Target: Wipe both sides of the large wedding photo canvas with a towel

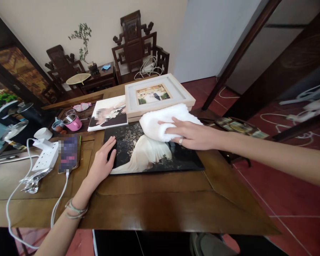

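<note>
The photo (149, 154), near the worktop's (149, 199) right edge, could skid into the frame (130, 92) behind if the right grip (185, 131), curled on the cloth (153, 124), outpushes the flattened, empty left grip (105, 159) steadying its left end.

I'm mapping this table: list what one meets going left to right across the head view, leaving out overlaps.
White power strip → smartphone → left hand → white towel.

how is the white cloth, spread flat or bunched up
Bunched up: the white cloth forms a thick, rounded wad under the right hand, not a flat sheet.
</note>
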Demonstrator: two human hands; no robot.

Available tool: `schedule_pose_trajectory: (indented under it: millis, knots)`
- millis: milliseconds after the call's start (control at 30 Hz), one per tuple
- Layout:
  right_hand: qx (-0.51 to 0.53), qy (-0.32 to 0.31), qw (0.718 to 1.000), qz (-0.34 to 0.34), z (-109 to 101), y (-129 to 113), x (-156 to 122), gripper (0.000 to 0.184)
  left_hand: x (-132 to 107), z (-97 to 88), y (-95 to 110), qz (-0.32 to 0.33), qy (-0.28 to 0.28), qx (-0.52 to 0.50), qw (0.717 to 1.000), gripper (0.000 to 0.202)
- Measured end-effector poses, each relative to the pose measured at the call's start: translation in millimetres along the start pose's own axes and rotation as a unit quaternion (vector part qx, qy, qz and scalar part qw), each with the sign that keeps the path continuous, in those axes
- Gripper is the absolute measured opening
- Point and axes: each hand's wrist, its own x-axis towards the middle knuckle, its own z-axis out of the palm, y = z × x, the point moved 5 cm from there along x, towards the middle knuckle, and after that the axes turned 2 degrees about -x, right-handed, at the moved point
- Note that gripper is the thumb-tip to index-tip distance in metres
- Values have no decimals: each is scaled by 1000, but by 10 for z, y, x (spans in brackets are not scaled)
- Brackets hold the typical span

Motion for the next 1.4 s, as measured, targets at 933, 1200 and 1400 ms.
schedule_pose_trajectory:
  millis: [933, 1200, 1400]
  knots:
    - [-37, 22, 994, -100, 71, -272, 81, 34, 2, 8, 4, 10, 5, 2, 1000, 42]
    - [-12, 49, 996, -70, 117, -284, -53, 31, -3, 9, 5, 11, 6, -3, 1000, 41]
    - [-7, 46, 991, -128, 304, -901, -723, 31, 2, 20, 5, 3, 3, 2, 1000, 42]
